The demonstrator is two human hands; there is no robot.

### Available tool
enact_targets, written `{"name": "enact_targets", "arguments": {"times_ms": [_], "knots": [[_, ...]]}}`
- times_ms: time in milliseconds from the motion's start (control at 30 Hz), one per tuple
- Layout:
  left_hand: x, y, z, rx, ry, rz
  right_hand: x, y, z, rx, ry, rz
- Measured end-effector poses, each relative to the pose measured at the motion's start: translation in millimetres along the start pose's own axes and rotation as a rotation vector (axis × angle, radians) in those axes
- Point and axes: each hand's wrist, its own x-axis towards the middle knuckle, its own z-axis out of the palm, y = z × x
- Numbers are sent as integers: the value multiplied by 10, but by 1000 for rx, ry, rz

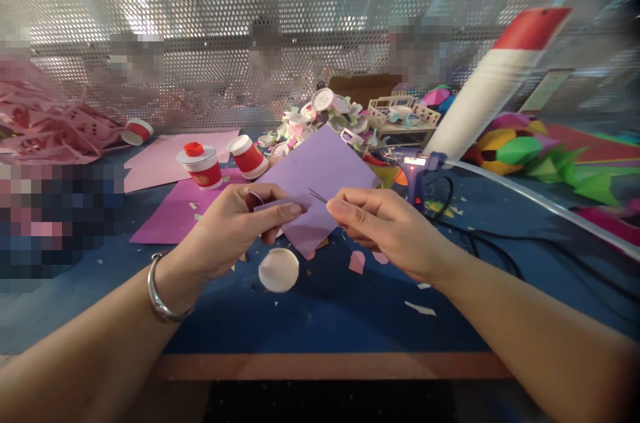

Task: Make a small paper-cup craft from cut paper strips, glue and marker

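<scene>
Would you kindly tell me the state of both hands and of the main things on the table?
Left hand: closed, pinching a purple strip.
Right hand: closed, pinching thin dark prongs.
Glue gun: red light glowing.
Red-capped cup: upright.
Cup beside it: tilted.
Far-left cup: tipped over.
Purple sheet: uncrumpled.
White tube: slanted.

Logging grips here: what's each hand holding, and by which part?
Left hand: a small purple piece, by its near edge. Right hand: a thin two-pronged item, by its hidden end.
</scene>
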Motion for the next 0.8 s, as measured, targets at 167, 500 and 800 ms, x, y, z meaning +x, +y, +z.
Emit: {"name": "enact_targets", "arguments": {"times_ms": [167, 500, 800], "knots": [[12, 12, 14, -2, -52, 15, 0, -15, 1, -53, -25, -15], [7, 30, 14, 3, -68, 17, -4, -33, 5, -103, -35, -9], [4, 22, 25, 21, -68, 8, -10, -23, -6, -122, -46, -33]]}}
